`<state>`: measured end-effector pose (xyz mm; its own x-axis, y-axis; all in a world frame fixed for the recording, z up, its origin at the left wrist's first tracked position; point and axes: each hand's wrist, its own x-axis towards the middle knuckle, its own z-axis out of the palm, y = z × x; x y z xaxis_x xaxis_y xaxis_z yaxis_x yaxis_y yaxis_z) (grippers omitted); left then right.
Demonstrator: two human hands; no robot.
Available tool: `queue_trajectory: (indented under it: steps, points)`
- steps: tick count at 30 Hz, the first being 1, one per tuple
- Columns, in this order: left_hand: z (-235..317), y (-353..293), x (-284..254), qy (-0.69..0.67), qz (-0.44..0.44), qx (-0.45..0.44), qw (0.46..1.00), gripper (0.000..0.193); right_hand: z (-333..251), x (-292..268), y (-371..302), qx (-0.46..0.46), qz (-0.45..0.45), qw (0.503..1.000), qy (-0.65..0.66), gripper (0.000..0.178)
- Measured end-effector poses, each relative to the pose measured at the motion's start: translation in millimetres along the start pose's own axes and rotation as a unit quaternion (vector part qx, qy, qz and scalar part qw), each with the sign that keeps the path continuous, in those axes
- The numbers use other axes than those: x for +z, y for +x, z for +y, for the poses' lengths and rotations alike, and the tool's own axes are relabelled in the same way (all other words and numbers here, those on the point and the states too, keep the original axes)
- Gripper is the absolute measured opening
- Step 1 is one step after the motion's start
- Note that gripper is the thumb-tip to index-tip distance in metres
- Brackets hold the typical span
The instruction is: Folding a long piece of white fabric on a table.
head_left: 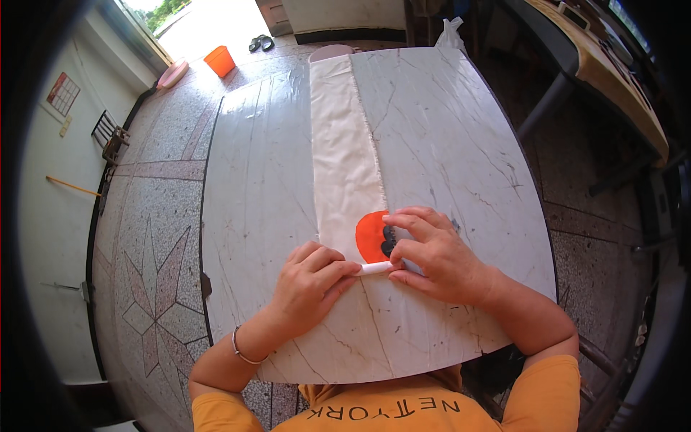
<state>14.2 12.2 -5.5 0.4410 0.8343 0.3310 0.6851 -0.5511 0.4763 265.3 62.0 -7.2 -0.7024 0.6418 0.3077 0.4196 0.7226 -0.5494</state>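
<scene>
A long cream cloth strip (345, 137) with a frayed right edge lies down the middle of the marble-patterned table (453, 137). Across its near end sits a narrow white roll (374, 268); whether it is rolled cloth or a separate tube, I cannot tell. My left hand (309, 284) pinches the roll's left end between thumb and curled fingers. At the other end, my right hand (439, 255) closes its thumb and a finger on the roll. Its upper fingers reach over a rounded orange patch (370, 236) bearing a black shape (389, 241), partly hidden by the hand.
Beyond the table's far edge shows a round pinkish stool top (331, 52). A white plastic bag (450, 34) is at the far right corner. On the floor are an orange bucket (219, 62) and dark slippers (261, 44). Another table (612, 57) stands at the right.
</scene>
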Motion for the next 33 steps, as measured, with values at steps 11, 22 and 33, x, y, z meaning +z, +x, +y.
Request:
queue_trajectory:
  steps: [11,22,33]
  points:
    - [5.1,6.2,-1.0,-0.028,-0.035,-0.04,0.998,0.007,-2.6,1.1,1.0,0.005,0.01,1.0,0.004,0.019]
    - [2.9,0.5,1.9,0.06,0.016,-0.006,0.998,0.016,-0.9,3.1,-0.6,0.002,0.019,1.0,-0.008,0.019]
    - [8.2,-0.9,-1.4,0.111,-0.002,0.015,0.994,0.017,1.1,2.2,0.7,0.001,0.01,1.0,0.007,0.019]
